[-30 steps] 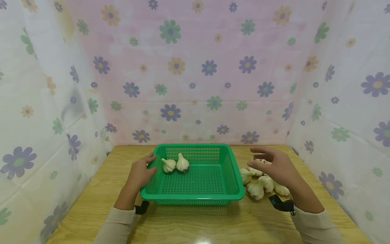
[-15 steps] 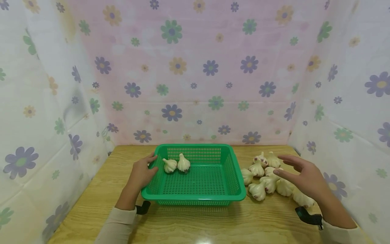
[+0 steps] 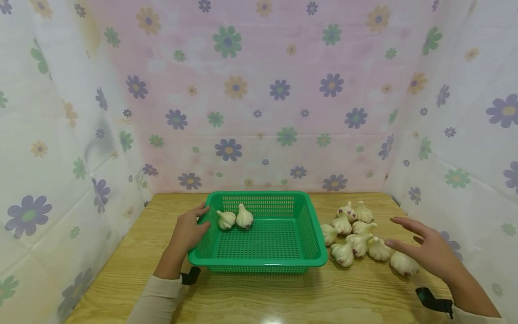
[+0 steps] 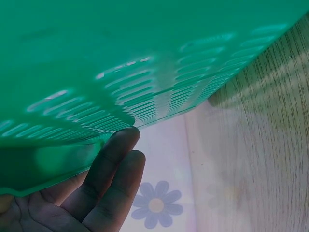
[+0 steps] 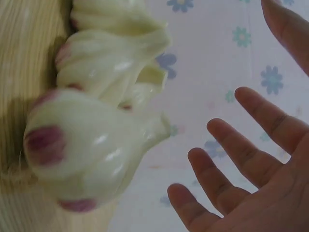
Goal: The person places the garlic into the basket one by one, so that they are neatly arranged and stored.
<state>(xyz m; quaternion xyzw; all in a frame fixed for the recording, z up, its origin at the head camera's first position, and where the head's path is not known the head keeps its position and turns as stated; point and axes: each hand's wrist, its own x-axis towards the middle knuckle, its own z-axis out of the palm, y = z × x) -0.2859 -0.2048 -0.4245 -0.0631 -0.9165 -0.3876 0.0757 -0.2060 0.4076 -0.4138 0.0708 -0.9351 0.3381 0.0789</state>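
A green plastic basket (image 3: 259, 262) with slotted walls stands on the wooden table, two garlic bulbs (image 3: 244, 217) inside at its back left. My left hand (image 3: 190, 231) holds the basket's left rim, thumb over the edge; in the left wrist view its fingers (image 4: 126, 169) reach under the rim against the outer wall. To the right of the basket lies a group of several whitish garlic bulbs (image 3: 360, 244) with purple patches. Over the rightmost bulb (image 3: 403, 263) my right hand (image 3: 430, 252) hovers with spread fingers and holds nothing; the right wrist view shows that bulb (image 5: 87, 150) beside the fingers.
Floral cloth (image 3: 259, 112) walls off the back and both sides of the wooden table (image 3: 243, 297). Black wrist-camera mounts (image 3: 433, 300) stick out below both wrists.
My right hand has moved to the right and toward me across the garlic pile, uncovering the bulbs behind it. The left hand stays on the basket rim.
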